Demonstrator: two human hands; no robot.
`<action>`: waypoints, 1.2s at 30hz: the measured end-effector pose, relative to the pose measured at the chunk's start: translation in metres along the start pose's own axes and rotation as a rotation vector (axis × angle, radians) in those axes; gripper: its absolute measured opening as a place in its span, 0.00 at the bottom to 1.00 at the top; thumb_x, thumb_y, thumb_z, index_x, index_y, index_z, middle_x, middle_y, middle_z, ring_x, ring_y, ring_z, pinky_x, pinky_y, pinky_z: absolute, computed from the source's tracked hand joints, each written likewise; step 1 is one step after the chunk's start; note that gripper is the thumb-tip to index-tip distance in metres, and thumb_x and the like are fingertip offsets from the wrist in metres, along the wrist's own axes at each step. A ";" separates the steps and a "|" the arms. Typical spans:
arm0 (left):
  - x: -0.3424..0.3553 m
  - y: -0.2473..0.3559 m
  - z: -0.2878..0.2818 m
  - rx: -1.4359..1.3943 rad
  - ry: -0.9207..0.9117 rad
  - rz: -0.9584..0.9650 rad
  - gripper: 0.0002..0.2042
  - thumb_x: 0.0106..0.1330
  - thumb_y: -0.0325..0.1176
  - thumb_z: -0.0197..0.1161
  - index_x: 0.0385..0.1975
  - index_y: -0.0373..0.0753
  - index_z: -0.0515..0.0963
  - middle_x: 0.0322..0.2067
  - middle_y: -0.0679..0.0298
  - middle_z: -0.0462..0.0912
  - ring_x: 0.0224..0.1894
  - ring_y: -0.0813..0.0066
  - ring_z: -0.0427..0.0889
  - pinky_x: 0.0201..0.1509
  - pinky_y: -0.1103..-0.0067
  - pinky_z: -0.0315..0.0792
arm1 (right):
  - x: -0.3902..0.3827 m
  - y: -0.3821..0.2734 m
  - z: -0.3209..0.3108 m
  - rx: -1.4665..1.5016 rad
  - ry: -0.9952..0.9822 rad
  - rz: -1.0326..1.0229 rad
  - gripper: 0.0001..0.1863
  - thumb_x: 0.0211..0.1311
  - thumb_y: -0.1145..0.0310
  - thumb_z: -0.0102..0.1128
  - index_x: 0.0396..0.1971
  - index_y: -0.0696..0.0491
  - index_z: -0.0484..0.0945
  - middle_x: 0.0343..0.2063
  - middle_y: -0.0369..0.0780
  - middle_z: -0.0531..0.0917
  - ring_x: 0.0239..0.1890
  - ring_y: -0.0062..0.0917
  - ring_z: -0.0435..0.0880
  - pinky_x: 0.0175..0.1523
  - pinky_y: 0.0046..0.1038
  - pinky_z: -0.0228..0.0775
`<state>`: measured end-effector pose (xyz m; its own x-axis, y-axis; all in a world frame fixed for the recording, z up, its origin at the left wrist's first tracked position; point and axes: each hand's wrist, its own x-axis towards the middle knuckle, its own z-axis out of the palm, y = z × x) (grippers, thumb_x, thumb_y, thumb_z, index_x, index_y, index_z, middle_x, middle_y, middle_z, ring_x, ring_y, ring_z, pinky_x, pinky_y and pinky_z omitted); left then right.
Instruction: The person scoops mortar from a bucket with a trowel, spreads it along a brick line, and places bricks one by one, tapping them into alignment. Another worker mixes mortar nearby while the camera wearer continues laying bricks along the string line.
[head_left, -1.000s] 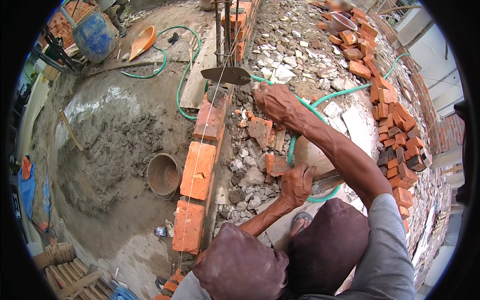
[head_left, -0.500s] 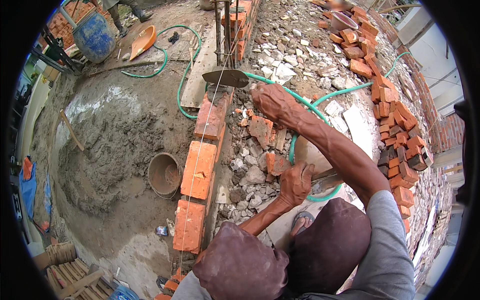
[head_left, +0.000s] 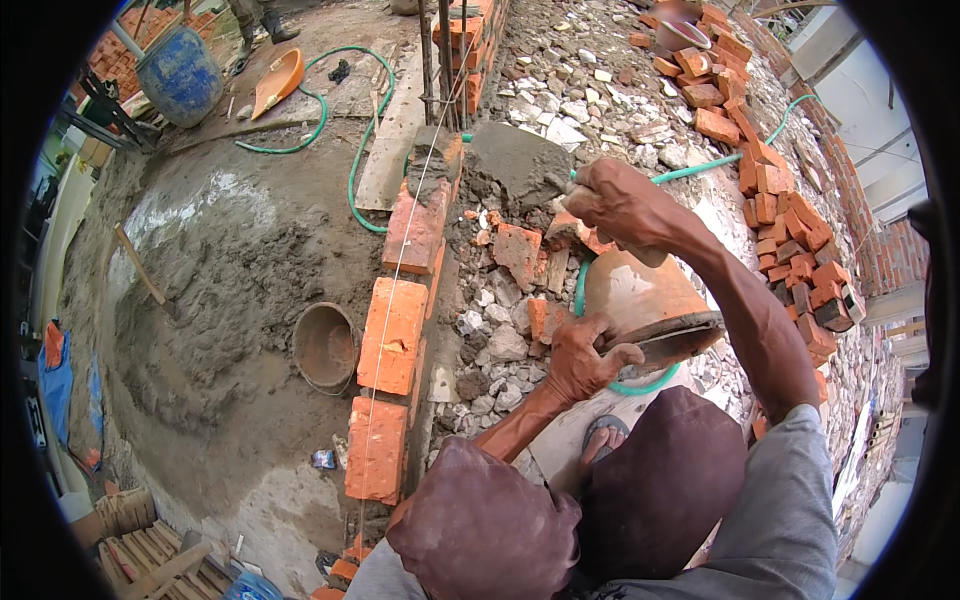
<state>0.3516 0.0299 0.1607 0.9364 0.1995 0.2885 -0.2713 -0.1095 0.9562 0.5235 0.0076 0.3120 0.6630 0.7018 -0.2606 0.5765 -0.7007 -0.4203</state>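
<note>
And here's the right hand point(head_left: 625, 205), closed in a fist round the handle of the trowel point(head_left: 503, 148), the blade out at the right-hand edge of the brick wall point(head_left: 413, 228), close to its far end! Wet grey mortar point(head_left: 540, 172) clings to that blade, with the rubble point(head_left: 500, 345) just below. Down to the left hand point(head_left: 585, 362): thumb and fingers spread apart at the rim of the tilted bucket point(head_left: 640, 285), though whether they pinch it, I can't tell from here. That bucket leans over on the rubble, its mouth toward the knees, the green hose point(head_left: 645, 385) curling round beside it.

Along the wall, a taut string point(head_left: 376, 400) runs lengthwise above the bricks, two bright orange bricks point(head_left: 375, 450) sitting at the near end, more mortar topping the far end by the upright steel rods point(head_left: 446, 75). Off the wall's left edge, a small bucket point(head_left: 327, 347) stands right alongside, then a broad mortar heap point(head_left: 230, 290) on the ground with a wooden handle point(head_left: 140, 262) angled up out of it. Over on the far right, loose bricks point(head_left: 775, 205) pile up in a long row!
</note>
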 end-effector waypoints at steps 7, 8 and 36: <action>0.070 0.015 -0.008 -0.042 0.179 -0.159 0.27 0.57 0.48 0.74 0.12 0.35 0.67 0.11 0.65 0.66 0.17 0.78 0.64 0.21 0.73 0.62 | -0.199 0.010 -0.067 0.812 0.097 0.175 0.15 0.57 0.63 0.66 0.36 0.59 0.75 0.25 0.37 0.79 0.20 0.16 0.78 0.23 0.19 0.72; 0.086 0.014 -0.015 -0.021 0.187 -0.275 0.27 0.59 0.48 0.73 0.11 0.35 0.66 0.11 0.68 0.63 0.18 0.79 0.62 0.21 0.73 0.61 | -0.223 0.018 -0.068 0.793 0.106 0.181 0.18 0.57 0.62 0.69 0.38 0.59 0.75 0.27 0.38 0.79 0.21 0.16 0.78 0.23 0.19 0.71; 0.074 0.028 0.001 -0.049 -0.050 -0.071 0.19 0.74 0.41 0.57 0.20 0.36 0.70 0.19 0.74 0.62 0.26 0.83 0.58 0.29 0.79 0.54 | -0.185 0.062 0.102 -0.859 -0.359 -0.164 0.13 0.49 0.72 0.55 0.28 0.68 0.79 0.19 0.44 0.74 0.25 0.30 0.76 0.22 0.31 0.65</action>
<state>0.4133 0.0407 0.2086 0.9634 0.1558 0.2183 -0.2131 -0.0493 0.9758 0.3875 -0.1531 0.2452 0.4383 0.6975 -0.5669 0.8988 -0.3441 0.2716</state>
